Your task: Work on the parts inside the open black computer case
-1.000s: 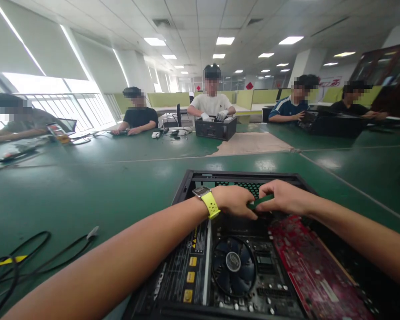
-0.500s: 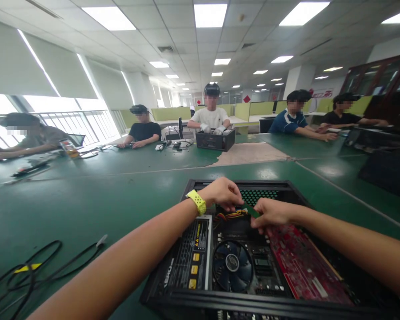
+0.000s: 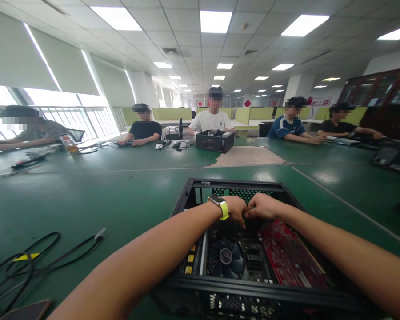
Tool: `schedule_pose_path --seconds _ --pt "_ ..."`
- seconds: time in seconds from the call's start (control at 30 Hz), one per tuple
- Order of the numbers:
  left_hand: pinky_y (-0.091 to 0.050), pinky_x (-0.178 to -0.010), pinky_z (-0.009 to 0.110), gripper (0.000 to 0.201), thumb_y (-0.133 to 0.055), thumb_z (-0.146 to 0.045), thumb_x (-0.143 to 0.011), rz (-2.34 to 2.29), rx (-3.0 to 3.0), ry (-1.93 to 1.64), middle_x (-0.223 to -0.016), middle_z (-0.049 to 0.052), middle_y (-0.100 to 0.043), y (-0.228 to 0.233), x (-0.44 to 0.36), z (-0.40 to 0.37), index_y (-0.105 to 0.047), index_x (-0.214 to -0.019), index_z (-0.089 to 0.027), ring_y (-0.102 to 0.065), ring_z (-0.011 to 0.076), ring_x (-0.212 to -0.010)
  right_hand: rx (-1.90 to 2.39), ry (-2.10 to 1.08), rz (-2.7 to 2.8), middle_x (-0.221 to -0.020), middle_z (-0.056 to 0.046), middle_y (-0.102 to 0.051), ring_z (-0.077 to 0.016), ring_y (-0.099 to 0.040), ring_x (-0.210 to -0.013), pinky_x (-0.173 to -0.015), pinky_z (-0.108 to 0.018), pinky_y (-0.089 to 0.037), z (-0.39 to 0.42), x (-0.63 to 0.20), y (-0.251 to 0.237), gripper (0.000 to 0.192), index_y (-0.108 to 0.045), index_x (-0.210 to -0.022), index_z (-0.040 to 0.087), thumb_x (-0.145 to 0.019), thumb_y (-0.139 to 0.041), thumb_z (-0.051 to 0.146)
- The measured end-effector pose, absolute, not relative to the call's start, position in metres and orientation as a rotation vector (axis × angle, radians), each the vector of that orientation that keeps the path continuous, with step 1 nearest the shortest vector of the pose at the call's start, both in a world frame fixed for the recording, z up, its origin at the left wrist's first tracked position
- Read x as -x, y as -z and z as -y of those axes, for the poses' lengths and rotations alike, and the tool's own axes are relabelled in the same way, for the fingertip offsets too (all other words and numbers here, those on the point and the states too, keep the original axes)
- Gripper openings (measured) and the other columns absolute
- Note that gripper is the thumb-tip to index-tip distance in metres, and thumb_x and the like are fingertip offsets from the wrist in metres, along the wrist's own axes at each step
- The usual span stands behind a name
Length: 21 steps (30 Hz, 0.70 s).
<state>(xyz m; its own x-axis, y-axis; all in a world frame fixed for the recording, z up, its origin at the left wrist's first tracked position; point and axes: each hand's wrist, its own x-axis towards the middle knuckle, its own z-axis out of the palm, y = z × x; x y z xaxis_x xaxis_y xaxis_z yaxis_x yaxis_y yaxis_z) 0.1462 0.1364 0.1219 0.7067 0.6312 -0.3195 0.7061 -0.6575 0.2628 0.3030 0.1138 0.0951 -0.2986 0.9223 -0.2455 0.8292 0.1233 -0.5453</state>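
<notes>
An open black computer case (image 3: 240,282) lies in front of me, its inside facing up. My left hand (image 3: 236,209), with a yellow-strapped watch (image 3: 224,208) on the wrist, reaches into its far part with bent fingers. Against it, my right hand (image 3: 262,206) is closed in a pinch. Between the fingertips is something small and dark that I cannot make out. Nearer me are a round cooling fan (image 3: 226,257) and, to its right, a red circuit board (image 3: 291,255). The power supply (image 3: 190,258) on the left is partly hidden by my left forearm.
Black cables (image 3: 30,266) lie coiled on the green table (image 3: 120,200) at left. Across the table a person (image 3: 213,120) sits behind another black case (image 3: 215,141). Several other people sit along the far side. A tan patch (image 3: 250,156) marks the tabletop.
My left hand has come down and right, and its fingers now meet those of my right hand. The case's near side shows more, and the green strip between the hands is no longer visible.
</notes>
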Motion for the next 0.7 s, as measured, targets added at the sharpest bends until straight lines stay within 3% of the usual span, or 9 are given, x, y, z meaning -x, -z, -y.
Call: schedule_pose_path --seconds 0.13,0.2,0.4,0.53,0.63,0.7 --pt "-0.056 -0.066 0.028 0.012 -0.071 -0.022 -0.070 -1.087 -2.263 0.121 -0.053 0.000 -0.062 -0.135 -0.132 -0.147 -0.061 -0.067 -0.015 -0.066 0.0165 -0.060 1.735 -1.219 1.972 -0.063 0.000 -0.060 -0.0129 -0.057 -0.058 -0.053 -0.023 -0.045 -0.119 -0.307 -0.096 0.035 -0.066 -0.087 0.017 -0.068 -0.066 0.046" --pt "-0.057 -0.064 0.027 0.016 -0.069 -0.024 -0.074 -1.086 -2.126 0.019 -0.056 0.000 -0.063 -0.138 -0.126 -0.150 -0.058 -0.068 -0.014 -0.067 0.0145 -0.060 1.665 -1.402 1.940 -0.070 -0.001 -0.063 -0.0143 -0.062 -0.064 -0.054 -0.023 -0.048 -0.115 -0.303 -0.096 0.039 -0.065 -0.089 0.018 -0.064 -0.070 0.048" --pt "-0.057 -0.060 0.025 0.031 -0.075 -0.030 -0.071 -1.096 -1.956 -0.181 -0.050 -0.005 -0.055 -0.136 -0.123 -0.146 -0.049 -0.062 -0.015 -0.061 0.0104 -0.052 1.441 -1.655 2.047 -0.098 -0.006 -0.068 -0.0166 -0.068 -0.079 -0.064 -0.025 -0.054 -0.101 -0.286 -0.098 0.037 -0.061 -0.094 0.019 -0.069 -0.061 0.047" --pt "-0.056 -0.058 0.023 0.022 -0.072 -0.030 -0.075 -1.073 -2.014 -0.191 -0.057 -0.004 -0.060 -0.134 -0.125 -0.147 -0.057 -0.079 -0.014 -0.063 0.0106 -0.055 1.578 -1.379 2.242 -0.083 -0.003 -0.067 -0.0153 -0.067 -0.073 -0.063 -0.025 -0.052 -0.101 -0.285 -0.096 0.023 -0.059 -0.086 0.018 -0.076 -0.046 0.035" --pt "-0.054 -0.057 0.021 0.020 -0.073 -0.028 -0.073 -1.043 -2.161 -0.085 -0.063 -0.002 -0.065 -0.134 -0.120 -0.150 -0.064 -0.087 -0.016 -0.065 0.0121 -0.059 1.754 -0.959 2.459 -0.063 -0.001 -0.060 -0.0201 -0.064 -0.068 -0.060 -0.028 -0.050 -0.102 -0.285 -0.092 0.009 -0.055 -0.066 0.018 -0.064 -0.054 0.026" --pt "-0.053 -0.056 0.022 0.018 -0.076 -0.030 -0.069 -1.019 -2.309 0.033 -0.062 -0.002 -0.066 -0.131 -0.118 -0.151 -0.069 -0.082 -0.018 -0.065 0.0131 -0.059 1.838 -0.696 2.612 -0.056 0.000 -0.056 -0.0241 -0.064 -0.069 -0.061 -0.031 -0.049 -0.101 -0.282 -0.092 0.012 -0.052 -0.056 0.018 -0.055 -0.063 0.024"
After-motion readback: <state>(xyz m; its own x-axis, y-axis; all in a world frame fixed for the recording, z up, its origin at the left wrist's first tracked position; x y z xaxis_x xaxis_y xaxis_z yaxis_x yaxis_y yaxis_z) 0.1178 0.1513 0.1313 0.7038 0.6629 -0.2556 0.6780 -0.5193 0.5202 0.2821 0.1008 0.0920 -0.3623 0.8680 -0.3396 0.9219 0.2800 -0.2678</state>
